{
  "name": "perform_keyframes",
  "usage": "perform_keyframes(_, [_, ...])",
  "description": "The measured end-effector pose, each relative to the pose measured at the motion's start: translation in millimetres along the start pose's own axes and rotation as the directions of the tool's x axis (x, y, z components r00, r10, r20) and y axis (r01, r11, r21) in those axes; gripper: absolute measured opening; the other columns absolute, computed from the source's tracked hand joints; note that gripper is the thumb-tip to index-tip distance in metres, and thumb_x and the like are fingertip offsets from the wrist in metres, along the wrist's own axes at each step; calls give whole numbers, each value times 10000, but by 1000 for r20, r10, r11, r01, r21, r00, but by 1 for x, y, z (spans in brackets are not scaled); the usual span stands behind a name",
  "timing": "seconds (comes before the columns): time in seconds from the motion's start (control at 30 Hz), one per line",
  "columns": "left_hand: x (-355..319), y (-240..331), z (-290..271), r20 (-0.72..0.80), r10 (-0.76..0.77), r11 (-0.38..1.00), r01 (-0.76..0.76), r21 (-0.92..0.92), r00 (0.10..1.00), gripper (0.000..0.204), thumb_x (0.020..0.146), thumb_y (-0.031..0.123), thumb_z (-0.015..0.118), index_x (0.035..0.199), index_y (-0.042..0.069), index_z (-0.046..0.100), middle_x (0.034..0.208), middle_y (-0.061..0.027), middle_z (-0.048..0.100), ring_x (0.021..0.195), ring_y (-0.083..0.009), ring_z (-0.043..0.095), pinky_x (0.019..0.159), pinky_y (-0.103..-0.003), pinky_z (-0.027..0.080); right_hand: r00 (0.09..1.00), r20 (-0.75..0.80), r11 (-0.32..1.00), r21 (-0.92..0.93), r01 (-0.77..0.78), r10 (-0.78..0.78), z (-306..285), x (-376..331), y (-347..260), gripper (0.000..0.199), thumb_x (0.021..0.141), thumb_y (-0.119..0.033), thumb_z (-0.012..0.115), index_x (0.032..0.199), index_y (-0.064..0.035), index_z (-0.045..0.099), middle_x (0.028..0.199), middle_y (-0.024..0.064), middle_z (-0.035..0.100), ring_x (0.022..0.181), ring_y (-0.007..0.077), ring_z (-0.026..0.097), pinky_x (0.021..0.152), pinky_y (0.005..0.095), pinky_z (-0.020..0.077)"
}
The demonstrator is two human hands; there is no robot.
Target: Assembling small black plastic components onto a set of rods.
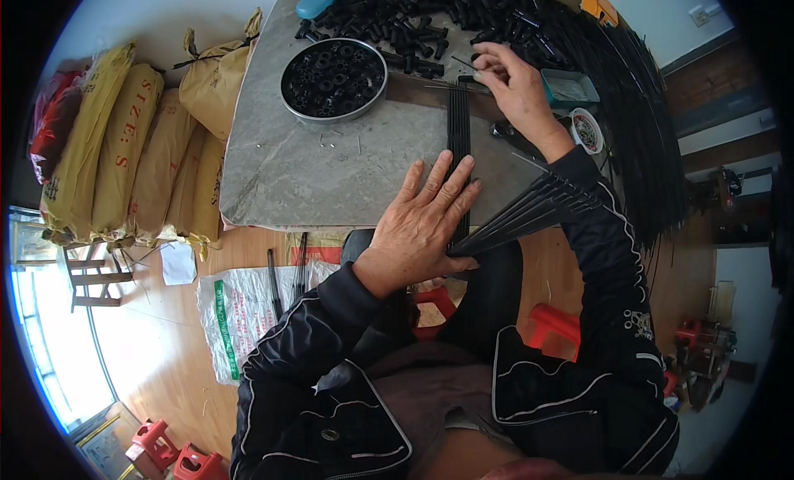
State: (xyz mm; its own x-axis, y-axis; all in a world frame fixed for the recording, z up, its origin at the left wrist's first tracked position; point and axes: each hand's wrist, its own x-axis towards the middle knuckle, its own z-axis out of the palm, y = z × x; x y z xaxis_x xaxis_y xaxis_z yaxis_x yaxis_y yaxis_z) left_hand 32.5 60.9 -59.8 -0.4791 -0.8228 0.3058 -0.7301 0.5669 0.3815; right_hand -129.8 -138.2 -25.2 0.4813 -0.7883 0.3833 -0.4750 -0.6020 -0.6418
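Note:
My left hand (426, 219) lies flat with its fingers stretched over a row of thin black rods (458, 124), which sit side by side on the grey table (306, 178). Just beyond the far ends of that row, my right hand (517, 91) is closed in a pinch on a thin dark stick (463, 62). The rest of the stick is hidden by the fingers. A second bundle of black rods (517, 211) fans out from beside my left hand toward my right sleeve.
A round metal bowl (331, 119) of small black ring-like parts stands left of the rods. Black tubular pieces (405, 33) are heaped behind it. A teal box (589, 90) and a white tub (576, 114) of small parts flank my right wrist. Long black strands (641, 124) hang over the right edge.

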Motion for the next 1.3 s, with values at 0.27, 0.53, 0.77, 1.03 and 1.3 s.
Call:
perform_keyframes(0.27, [0, -4, 5, -34, -7, 1000, 8, 14, 999, 1010, 654, 629, 707, 1405, 29, 396, 1515, -177, 270, 1433, -347, 186, 1154, -509, 139, 851, 337, 711, -470, 522, -402, -1, -48, -48, 257, 846, -66, 544, 1084, -100, 634, 1188, 59, 600, 1178, 257, 519, 975, 397, 422])
perform_keyframes(0.53, [-7, -1, -14, -30, 125, 980, -119, 157, 992, 791, 750, 563, 655, 1369, 100, 486, 1510, -99, 323, 1439, -340, 171, 1154, -527, 100, 788, 341, 597, -518, 612, -512, 7, -63, -39, 339, 868, -257, 526, 1186, -150, 576, 1243, 26, 563, 1295, 271, 414, 1094, 511, 244])
perform_keyframes(0.77, [8, 34, -188, -696, -30, 923, -246, -294, 718, 445, 950, 286, 505, 1287, -2, 544, 1269, -179, 574, 1135, -229, 576, 1026, -379, 379, 656, 711, 803, 532, -268, -253, -46, -103, -164, 293, 899, -275, 609, 1035, -17, 633, 1067, 71, 636, 1056, 190, 565, 931, 342, 420])
perform_keyframes(1.03, [-112, 22, -61, 546, -236, 125, 583, -803, 804, 544, 1005, 456, 386, 1089, -30, 614, 926, -142, 693, 780, -231, 692, 669, -310, 546, 217, 975, 777, 105, -621, 41, -27, -151, -106, 222, 881, -170, 638, 960, 37, 640, 765, 85, 678, 635, 153, 632, 588, 292, 513])
perform_keyframes(1.3, [-76, 84, 11, 411, -57, 873, 245, -421, 910, 246, 898, 165, 634, 1059, -21, 616, 820, -112, 668, 667, -174, 633, 616, -290, 503, 90, 996, 998, -13, -69, 19, 9, -218, -94, 295, 815, -231, 661, 968, 21, 673, 877, 114, 708, 834, 229, 652, 803, 366, 471])
